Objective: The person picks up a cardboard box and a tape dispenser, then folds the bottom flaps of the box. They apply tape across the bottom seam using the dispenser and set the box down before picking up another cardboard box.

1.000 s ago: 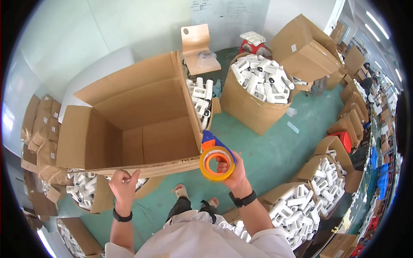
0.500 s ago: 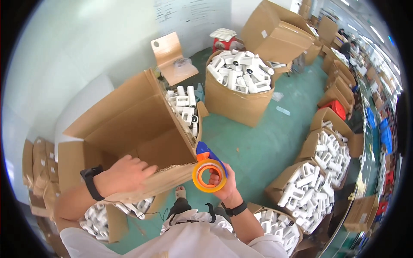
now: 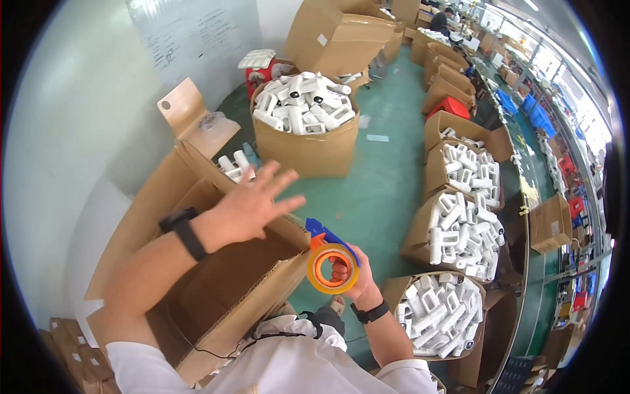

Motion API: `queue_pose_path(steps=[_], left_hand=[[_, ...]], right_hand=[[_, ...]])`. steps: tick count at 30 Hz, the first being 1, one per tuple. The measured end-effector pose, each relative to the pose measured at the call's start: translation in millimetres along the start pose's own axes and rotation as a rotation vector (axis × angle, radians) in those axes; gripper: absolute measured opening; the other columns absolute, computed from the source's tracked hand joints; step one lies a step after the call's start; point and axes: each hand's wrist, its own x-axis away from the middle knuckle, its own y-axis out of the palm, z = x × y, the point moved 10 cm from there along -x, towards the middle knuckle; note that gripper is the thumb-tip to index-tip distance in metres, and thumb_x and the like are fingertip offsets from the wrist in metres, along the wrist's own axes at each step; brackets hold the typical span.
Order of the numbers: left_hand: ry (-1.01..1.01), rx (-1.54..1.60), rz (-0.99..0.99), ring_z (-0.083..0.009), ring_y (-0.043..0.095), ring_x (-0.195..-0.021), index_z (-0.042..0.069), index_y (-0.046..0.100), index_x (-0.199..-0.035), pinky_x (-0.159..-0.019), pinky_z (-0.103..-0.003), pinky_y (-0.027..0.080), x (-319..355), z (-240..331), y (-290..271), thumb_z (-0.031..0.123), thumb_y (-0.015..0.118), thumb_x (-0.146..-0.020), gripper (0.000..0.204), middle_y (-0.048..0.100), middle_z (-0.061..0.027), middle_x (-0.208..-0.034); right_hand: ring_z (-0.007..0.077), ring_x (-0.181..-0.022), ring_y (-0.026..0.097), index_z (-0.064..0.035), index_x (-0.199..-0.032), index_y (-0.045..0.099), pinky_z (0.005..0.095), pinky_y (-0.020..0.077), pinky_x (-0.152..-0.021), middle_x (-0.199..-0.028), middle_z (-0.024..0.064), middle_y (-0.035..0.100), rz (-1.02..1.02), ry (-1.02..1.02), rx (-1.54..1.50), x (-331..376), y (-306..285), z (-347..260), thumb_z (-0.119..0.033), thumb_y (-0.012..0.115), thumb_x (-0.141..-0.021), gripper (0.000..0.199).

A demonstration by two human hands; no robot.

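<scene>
My right hand (image 3: 359,276) is closed around a tape dispenser (image 3: 333,268) with a blue body, orange parts and a roll of yellowish tape. Its blue tip is close to the corner of a large open cardboard box (image 3: 256,284). Above that box my left hand (image 3: 249,207) is spread with fingers apart, holding nothing. The box stands tilted in front of me and its brown inside shows. Just beyond my left fingers, several white plastic parts (image 3: 236,165) show, partly hidden by the hand and the box wall.
A box heaped with white parts (image 3: 305,146) stands ahead. Along the right, more filled boxes (image 3: 446,315) line a long green workbench (image 3: 535,282). A bent wooden chair seat (image 3: 197,115) is by the wall. A person (image 3: 440,23) sits far off.
My left hand has lifted off the near box edge, moved up and right, and spread its fingers. The view has turned right. My right hand still holds the tape dispenser by the box corner.
</scene>
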Motion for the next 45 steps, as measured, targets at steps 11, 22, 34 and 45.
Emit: queue_pose_path(steps=[11,22,34,45], left_hand=[[0.294,0.704,-0.091,-0.0257,0.066,-0.088,0.016,0.060,-0.110,-0.067,-0.037,0.053,-10,50,69,0.023,0.075,-0.073,0.041,0.067,-0.0054,-0.088],[0.231,0.728,-0.760,-0.0337,0.064,-0.095,0.016,0.062,-0.122,-0.081,-0.043,0.050,-18,52,121,0.015,0.064,-0.078,0.044,0.068,-0.0158,-0.101],[0.196,0.494,-0.611,-0.0306,0.065,-0.082,0.018,0.071,-0.105,-0.071,-0.041,0.052,-8,48,105,0.006,0.060,-0.066,0.042,0.069,-0.0098,-0.081],[0.203,0.561,-0.458,-0.0301,0.065,-0.072,0.019,0.073,-0.096,-0.061,-0.041,0.051,-10,59,96,0.004,0.064,-0.059,0.041,0.069,-0.0093,-0.078]], right_hand=[[0.0095,-0.044,0.043,-0.0033,-0.081,0.062,0.0219,0.0337,-0.044,-0.053,-0.0009,0.049,0.111,0.012,0.005,26,-20,-7,-0.041,0.049,-0.092,0.042],[0.0099,-0.047,0.047,-0.0032,-0.080,0.061,0.0227,0.0407,-0.046,-0.056,0.0003,0.052,-0.104,0.123,0.019,21,-29,-8,-0.041,0.050,-0.093,0.042],[0.0134,-0.040,0.046,-0.0018,-0.078,0.065,0.0249,0.0369,-0.041,-0.050,0.0027,0.051,-0.008,0.231,0.410,0,-52,-46,-0.042,0.050,-0.093,0.046],[0.0145,-0.042,0.049,-0.0070,-0.076,0.062,0.0257,0.0403,-0.042,-0.053,0.0054,0.054,-0.061,0.296,0.556,1,-48,-79,-0.041,0.052,-0.095,0.040]])
